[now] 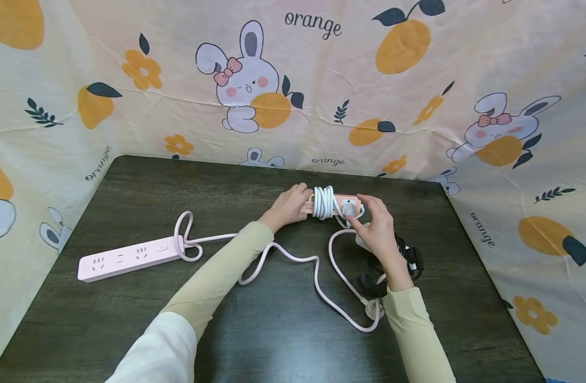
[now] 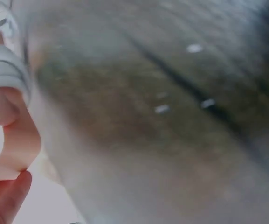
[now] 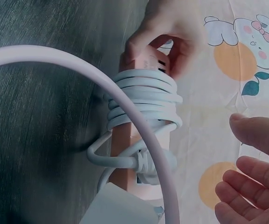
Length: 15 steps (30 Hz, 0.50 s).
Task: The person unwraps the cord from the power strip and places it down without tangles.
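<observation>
In the head view, my left hand (image 1: 288,207) grips the left end of a small peach power strip (image 1: 340,199). A white cord (image 1: 324,203) is wound in several turns round its middle, and its white plug (image 3: 148,167) sits on the strip's socket face in the right wrist view. My right hand (image 1: 376,226) is at the strip's right end, thumb close to the plug. Seen from the right wrist, this right hand (image 3: 253,172) has loosely bent fingers with nothing between them, beside the strip. The left wrist view is mostly blurred, with the strip's end (image 2: 24,135) between thumb and fingers.
A longer pale pink power strip (image 1: 130,258) lies at the table's left. Its cord (image 1: 293,259) snakes across the dark table (image 1: 274,346) to a plug (image 1: 373,308) near my right forearm. Black cables (image 1: 412,260) lie beside my right wrist. Patterned cloth (image 1: 321,106) hangs behind.
</observation>
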Available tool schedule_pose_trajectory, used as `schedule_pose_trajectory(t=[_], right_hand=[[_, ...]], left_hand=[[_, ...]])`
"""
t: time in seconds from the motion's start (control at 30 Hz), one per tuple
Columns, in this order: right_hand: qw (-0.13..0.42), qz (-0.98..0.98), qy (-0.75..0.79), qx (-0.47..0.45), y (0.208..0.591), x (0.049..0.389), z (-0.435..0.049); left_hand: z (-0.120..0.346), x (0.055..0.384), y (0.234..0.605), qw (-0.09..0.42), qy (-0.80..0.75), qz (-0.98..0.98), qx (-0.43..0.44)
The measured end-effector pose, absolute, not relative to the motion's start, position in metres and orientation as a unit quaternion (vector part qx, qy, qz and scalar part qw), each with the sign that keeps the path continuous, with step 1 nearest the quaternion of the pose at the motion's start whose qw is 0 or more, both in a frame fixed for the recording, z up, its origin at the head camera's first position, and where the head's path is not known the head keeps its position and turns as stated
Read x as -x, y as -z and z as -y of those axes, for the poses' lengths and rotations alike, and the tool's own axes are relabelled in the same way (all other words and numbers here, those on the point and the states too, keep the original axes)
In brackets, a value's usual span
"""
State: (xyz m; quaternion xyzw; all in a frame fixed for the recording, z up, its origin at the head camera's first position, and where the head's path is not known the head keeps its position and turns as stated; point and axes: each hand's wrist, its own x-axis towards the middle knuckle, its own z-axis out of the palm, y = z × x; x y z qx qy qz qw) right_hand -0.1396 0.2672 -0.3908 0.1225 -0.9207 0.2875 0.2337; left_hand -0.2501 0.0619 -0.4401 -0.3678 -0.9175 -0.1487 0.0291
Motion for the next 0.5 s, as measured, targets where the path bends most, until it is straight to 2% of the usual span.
schedule_pose_trajectory(t=[0.17,0.37,0.5], right_hand=[[0.239,0.919,-0.285,-0.129,0.391,0.141,-0.267],[0.248,0.913,-0.293,-0.136,0.385,0.140,-0.265],[0.261,0.906,-0.303,-0.137,0.379,0.138,-0.262]], left_hand=[[-0.058,0.247,0.425,0.039,0.158,0.904,0.396],[-0.044,0.240,0.404,0.021,0.195,0.893,0.405],[-0.029,0.236,0.389,0.034,0.246,0.879,0.406]])
